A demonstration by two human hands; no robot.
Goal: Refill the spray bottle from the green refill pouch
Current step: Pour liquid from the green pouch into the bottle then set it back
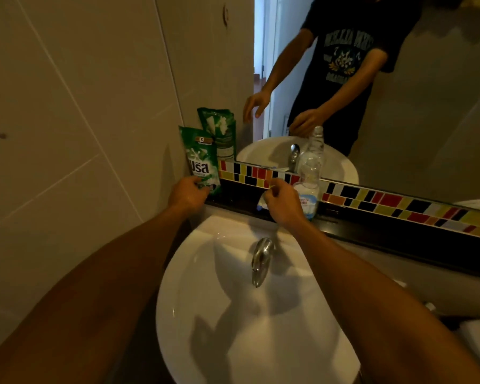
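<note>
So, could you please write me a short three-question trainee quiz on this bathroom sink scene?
1. True or false: the green refill pouch lies in the sink.
2. Which hand is at the pouch's bottom edge?
3. Where is the clear bottle? A) on the dark ledge by the mirror B) in the basin C) on the floor

Key: 1. False, it stands on the ledge against the wall. 2. The left hand. 3. A.

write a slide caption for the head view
Left hand reaches the green pouch on the ledge above the sink; right hand hovers beside the clear bottle.
</note>
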